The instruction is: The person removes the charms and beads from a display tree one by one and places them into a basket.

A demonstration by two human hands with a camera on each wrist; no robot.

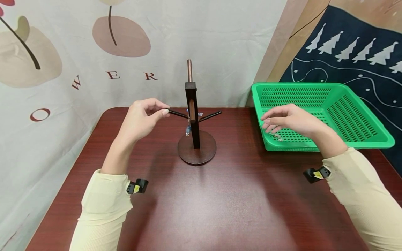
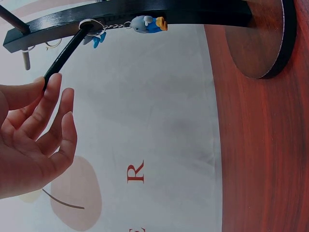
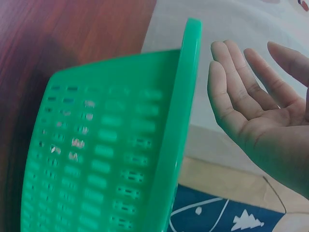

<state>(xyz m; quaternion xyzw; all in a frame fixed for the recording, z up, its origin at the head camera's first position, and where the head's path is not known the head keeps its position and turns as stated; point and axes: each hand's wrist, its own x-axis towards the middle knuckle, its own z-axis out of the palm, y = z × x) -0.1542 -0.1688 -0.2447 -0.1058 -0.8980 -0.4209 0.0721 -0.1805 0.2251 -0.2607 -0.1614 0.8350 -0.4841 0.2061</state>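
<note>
A dark post stand (image 1: 195, 137) with side pegs stands upright on a round base. My left hand (image 1: 139, 116) pinches the outer end of its left black peg (image 2: 65, 58) between thumb and index finger, the other fingers loosely bent. Round that peg, close to the post, sits the ring of a keychain (image 2: 147, 24), with a small grey-blue figure with a yellow end hanging on a chain. My right hand (image 1: 290, 120) is above the left part of a green basket (image 1: 295, 147), fingers relaxed and nothing held. Small shiny items (image 1: 277, 137) lie inside the basket, too small to tell.
The stand and basket are on a reddish-brown wooden table (image 1: 232, 195). A printed cloth (image 1: 220, 42) hangs behind the table, and a dark blue cloth with white trees (image 1: 345, 66) is behind the basket. Another black peg (image 1: 211, 115) points right from the post.
</note>
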